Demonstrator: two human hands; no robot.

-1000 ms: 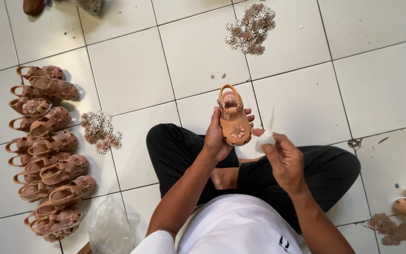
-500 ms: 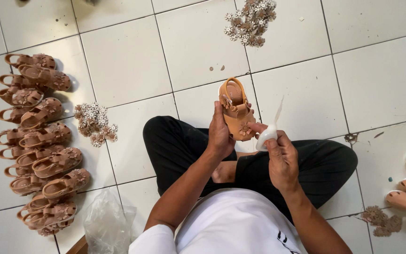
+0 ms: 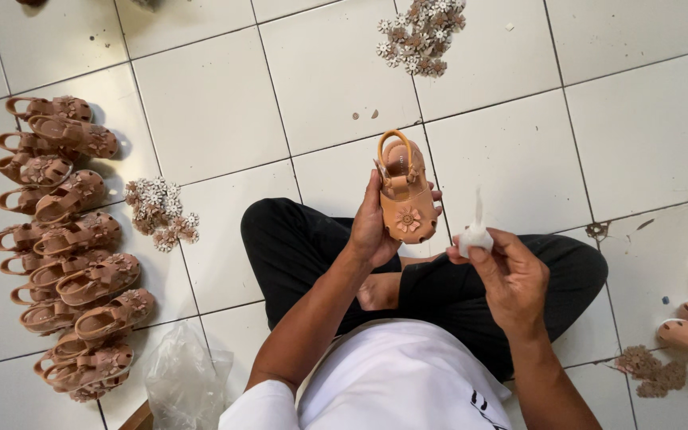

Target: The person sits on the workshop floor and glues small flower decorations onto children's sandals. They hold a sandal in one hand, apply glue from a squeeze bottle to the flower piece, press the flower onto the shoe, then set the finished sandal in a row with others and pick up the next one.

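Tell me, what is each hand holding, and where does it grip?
The left hand holds a small tan sandal by its side, sole in the palm. The right hand pinches a small white nozzle bottle around its body.

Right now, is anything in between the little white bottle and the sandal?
Nothing visible. The right hand holds the white bottle just right of the tan sandal, which the left hand holds up. Only bare floor tile shows through the gap between them.

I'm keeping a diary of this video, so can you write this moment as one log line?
left hand: holds tan sandal upright | right hand: pinches small white tube beside it | floor: sandal row, flower piles
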